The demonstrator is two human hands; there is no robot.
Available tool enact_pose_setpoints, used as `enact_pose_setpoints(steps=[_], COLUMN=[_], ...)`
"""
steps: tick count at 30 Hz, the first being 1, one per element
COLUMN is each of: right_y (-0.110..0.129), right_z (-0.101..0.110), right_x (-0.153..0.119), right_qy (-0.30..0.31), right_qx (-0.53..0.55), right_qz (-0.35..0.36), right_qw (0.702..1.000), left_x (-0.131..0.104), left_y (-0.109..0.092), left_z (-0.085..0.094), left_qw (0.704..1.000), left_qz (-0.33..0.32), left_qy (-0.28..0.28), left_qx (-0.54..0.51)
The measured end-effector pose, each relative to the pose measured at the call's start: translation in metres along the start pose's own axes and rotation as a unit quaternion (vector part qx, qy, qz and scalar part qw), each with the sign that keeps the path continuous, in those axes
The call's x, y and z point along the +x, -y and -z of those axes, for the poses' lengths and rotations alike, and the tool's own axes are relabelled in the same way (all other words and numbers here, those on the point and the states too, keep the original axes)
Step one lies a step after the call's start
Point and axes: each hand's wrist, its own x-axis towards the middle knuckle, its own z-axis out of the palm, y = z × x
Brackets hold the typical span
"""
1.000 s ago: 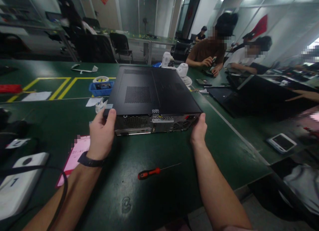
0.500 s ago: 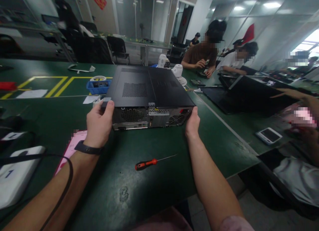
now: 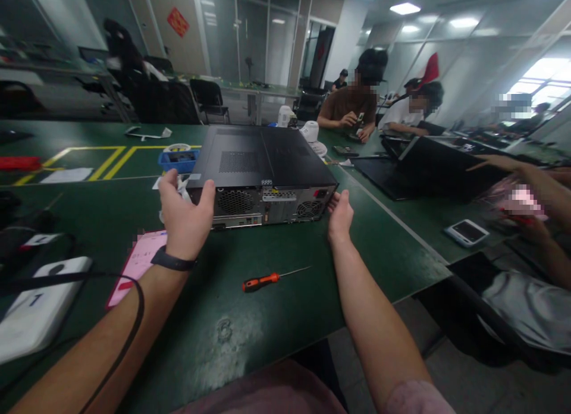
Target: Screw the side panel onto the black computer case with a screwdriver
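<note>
A black desktop computer case [image 3: 241, 158] lies flat on the green table, its back panel with vents and ports facing me. My left hand [image 3: 186, 209] is open at the case's near left corner, thumb and fingers spread, and does not grip it. At the near right corner is my right hand [image 3: 341, 215], its fingers loosely apart beside the case; I cannot tell whether the fingertips touch it. An orange and black screwdriver [image 3: 263, 281] lies on the table between my forearms, its shaft pointing right.
A blue bin [image 3: 178, 161] with small parts stands behind my left hand. Left of my forearm are a pink sheet [image 3: 138, 262] and a white device [image 3: 44, 307] with a black cable. To the right are a phone-like device [image 3: 467, 232], dark panels [image 3: 450, 164] and a co-worker's hand [image 3: 499, 163].
My left hand has let go of the case's corner, and its fingers have spread. The right hand has loosened at the other corner. The whole view has shifted slightly.
</note>
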Motion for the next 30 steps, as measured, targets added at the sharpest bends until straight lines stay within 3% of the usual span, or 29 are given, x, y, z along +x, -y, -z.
enact_pose_setpoints(steps=[4,7,9,11,14,16,19,30], right_y=[0.001,0.0,0.0,-0.001,0.0,0.001,0.004,0.004], right_z=[0.006,0.011,0.012,0.013,0.012,0.011,0.011,0.01], right_x=[-0.005,-0.007,-0.007,-0.006,-0.006,-0.007,-0.008,-0.01], right_qy=[-0.015,-0.027,-0.033,-0.037,-0.038,-0.038,-0.034,-0.021], right_qx=[0.022,0.024,0.022,0.021,0.021,0.02,0.017,0.013], right_qz=[0.011,0.007,0.001,-0.006,-0.012,-0.013,-0.011,-0.009], right_qw=[1.0,0.999,0.999,0.999,0.999,0.999,0.999,1.0], left_x=[-0.019,-0.037,-0.048,-0.056,-0.065,-0.07,-0.079,-0.098], left_y=[-0.03,-0.053,-0.063,-0.068,-0.066,-0.061,-0.055,-0.042], left_z=[0.011,0.015,0.014,0.012,0.009,0.007,0.004,-0.007], left_qw=[0.99,0.984,0.976,0.935,0.822,0.757,0.735,0.728], left_qz=[-0.114,-0.177,-0.183,-0.183,-0.196,-0.206,-0.208,-0.199], left_qy=[-0.061,-0.012,0.116,0.299,0.534,0.617,0.637,0.636], left_qx=[0.053,0.019,-0.023,-0.048,0.003,0.063,0.104,0.164])
